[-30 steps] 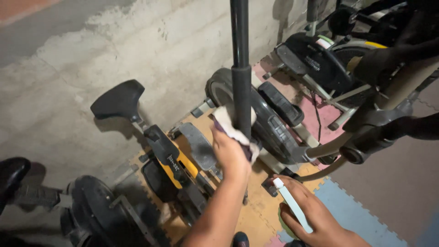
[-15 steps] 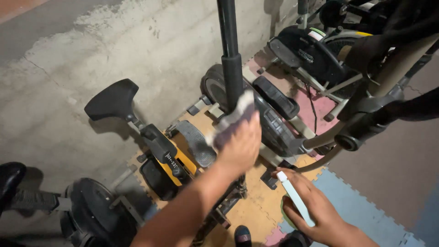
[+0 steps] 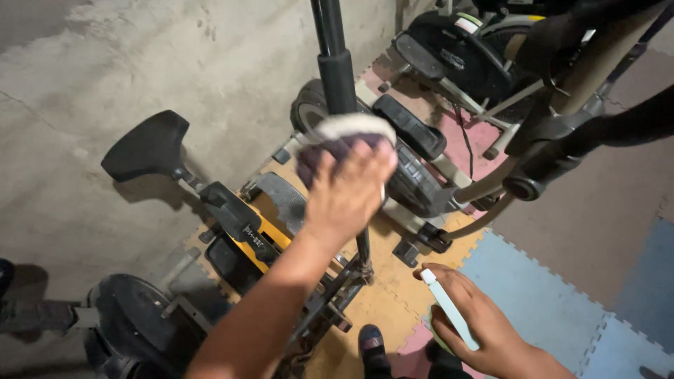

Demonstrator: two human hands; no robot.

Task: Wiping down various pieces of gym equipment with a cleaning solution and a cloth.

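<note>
My left hand (image 3: 346,191) grips a folded purple and white cloth (image 3: 342,138) and presses it around the black upright pole (image 3: 335,60) of an exercise machine. My right hand (image 3: 484,324) is low at the lower right, closed on a pale spray bottle (image 3: 449,309) whose nozzle points up and to the left. The pole runs on down behind my left hand to a joint near the floor.
A yellow and black exercise bike (image 3: 242,224) with a black saddle (image 3: 146,144) stands to the left by the concrete wall. More elliptical machines (image 3: 463,56) crowd the upper right. Coloured foam floor tiles (image 3: 554,281) cover the floor; my foot (image 3: 372,347) shows at the bottom.
My left hand has slid the cloth on the pole and now covers it more fully. The right hand with the bottle has barely moved. The view has shifted slightly.
</note>
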